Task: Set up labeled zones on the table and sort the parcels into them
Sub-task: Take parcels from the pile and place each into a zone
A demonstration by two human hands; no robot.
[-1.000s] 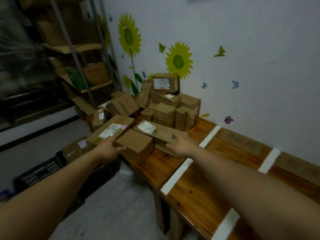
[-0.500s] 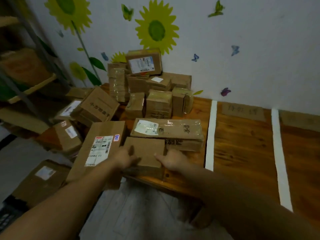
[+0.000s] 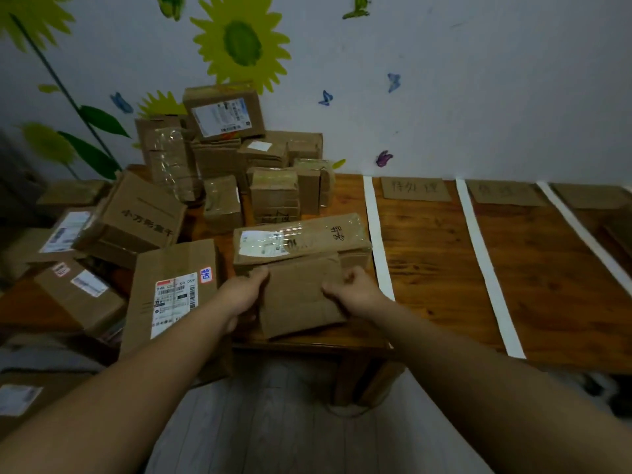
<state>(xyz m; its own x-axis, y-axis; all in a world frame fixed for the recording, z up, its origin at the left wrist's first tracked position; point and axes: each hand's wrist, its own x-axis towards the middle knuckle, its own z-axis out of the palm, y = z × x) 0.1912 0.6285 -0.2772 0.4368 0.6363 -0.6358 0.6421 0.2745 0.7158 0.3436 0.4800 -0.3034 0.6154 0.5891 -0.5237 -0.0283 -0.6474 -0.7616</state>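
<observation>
Two grips share this plain parcel (image 3: 301, 295): your left grip (image 3: 244, 290) clasps its left edge, your right grip (image 3: 352, 289) pinches its right edge, at the near edge of the counter (image 3: 434, 268). Lift it straight clear of the long taped parcel (image 3: 301, 239) just beyond your knuckles, check for a label, then carry it rightward past the white tape strip (image 3: 378, 241) into the fitting zone.

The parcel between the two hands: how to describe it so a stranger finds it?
At the front edge of the wooden table, left of the leftmost tape strip, the left hand and right hand hold a brown parcel. Unlike its neighbours, its top bears no label.
</observation>
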